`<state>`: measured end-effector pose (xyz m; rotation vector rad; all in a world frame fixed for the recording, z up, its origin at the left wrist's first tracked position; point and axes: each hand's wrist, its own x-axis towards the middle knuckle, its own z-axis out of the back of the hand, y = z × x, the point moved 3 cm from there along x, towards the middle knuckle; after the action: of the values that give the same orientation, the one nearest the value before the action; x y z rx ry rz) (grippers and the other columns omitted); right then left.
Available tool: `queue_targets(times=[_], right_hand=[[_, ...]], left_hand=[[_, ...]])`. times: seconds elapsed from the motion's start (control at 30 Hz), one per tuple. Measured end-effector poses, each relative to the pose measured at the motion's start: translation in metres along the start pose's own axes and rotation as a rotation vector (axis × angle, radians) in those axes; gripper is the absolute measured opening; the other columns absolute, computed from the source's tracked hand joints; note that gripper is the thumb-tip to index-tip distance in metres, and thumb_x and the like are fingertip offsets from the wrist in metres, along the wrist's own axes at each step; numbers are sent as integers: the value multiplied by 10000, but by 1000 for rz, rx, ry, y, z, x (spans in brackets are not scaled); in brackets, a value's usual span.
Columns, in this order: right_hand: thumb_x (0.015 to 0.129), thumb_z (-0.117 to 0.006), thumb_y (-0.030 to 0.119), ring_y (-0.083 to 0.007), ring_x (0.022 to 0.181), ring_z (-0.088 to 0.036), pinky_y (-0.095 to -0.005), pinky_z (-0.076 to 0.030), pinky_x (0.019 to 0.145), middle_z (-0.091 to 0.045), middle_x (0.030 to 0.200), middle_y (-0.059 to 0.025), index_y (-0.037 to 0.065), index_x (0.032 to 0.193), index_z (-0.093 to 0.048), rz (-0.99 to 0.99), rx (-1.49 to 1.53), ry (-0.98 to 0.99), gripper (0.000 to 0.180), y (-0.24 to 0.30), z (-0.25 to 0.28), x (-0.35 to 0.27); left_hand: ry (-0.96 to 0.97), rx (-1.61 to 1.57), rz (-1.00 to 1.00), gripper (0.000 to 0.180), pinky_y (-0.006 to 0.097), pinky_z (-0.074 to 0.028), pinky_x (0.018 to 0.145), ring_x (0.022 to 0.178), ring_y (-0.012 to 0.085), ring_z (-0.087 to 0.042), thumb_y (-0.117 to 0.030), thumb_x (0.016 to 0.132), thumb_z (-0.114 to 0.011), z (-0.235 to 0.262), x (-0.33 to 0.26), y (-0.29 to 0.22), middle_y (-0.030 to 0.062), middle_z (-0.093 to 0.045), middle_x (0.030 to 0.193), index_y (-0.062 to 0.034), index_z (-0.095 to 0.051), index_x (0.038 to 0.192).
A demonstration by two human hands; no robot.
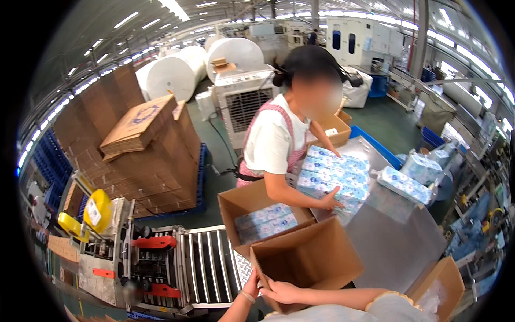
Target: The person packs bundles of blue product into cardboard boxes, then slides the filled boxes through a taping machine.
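An open cardboard box stands tilted in front of me, and only bare brown walls show inside it. My left hand is closed on its near left corner. My right hand grips the near edge just beside it, thumb toward the left hand. Touching its far left side is a second open carton, with blue-and-white plastic-wrapped packs lying in it. Across from me a co-worker holds a block of similar packs between both hands on the metal table.
A roller conveyor runs left to a carton-sealing machine with yellow tape rolls. Flattened cartons are stacked behind it. More wrapped packs lie by the metal table. Another open carton stands at lower right.
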<state>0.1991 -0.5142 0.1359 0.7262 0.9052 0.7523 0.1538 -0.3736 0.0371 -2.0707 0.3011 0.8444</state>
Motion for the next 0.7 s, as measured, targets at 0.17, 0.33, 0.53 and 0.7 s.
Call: queue_targets(times=[0.17, 0.33, 0.53, 0.7], right_hand=[[1007, -447, 573, -335, 1502, -296, -686, -182, 1167, -324, 1614, -202, 72, 1562, -332, 64, -690, 117, 757, -36, 54, -27], [977, -490, 544, -294, 1545, -217, -661, -114, 1211, -285, 1650, -137, 171, 1554, -404, -309, -1742, -168, 693, -179, 161, -66], [984, -419, 641, -259, 1578, -82, -646, -63, 1228, -175, 1690, -121, 199, 1634, -178, -396, -530, -401, 822, -270, 186, -75], [883, -665, 430, -337, 1080, -593, -504, -461, 911, -654, 1119, -136, 51, 1040, -687, -305, -717, -664, 411, -271, 301, -112]], left_hand=[[-139, 264, -542, 755, 372, -401, 1110, 1315, 285, -517, -137, 955, -658, -22, -28, 1, 167, -506, 1461, 9, -232, 1563], [-376, 530, -410, 511, 377, -534, 934, 1070, 295, -670, -43, 876, -721, 51, 10, 26, 190, -684, 1194, 60, -537, 1342], [-512, 604, -228, 438, 314, -542, 681, 821, 161, -683, -308, 884, -799, 131, -25, 21, 110, -730, 931, 66, -679, 1078], [-897, 1221, -532, 593, 455, -518, 834, 939, 351, -639, -326, 700, -901, 150, 11, 21, 213, -661, 1044, 17, -638, 1107]])
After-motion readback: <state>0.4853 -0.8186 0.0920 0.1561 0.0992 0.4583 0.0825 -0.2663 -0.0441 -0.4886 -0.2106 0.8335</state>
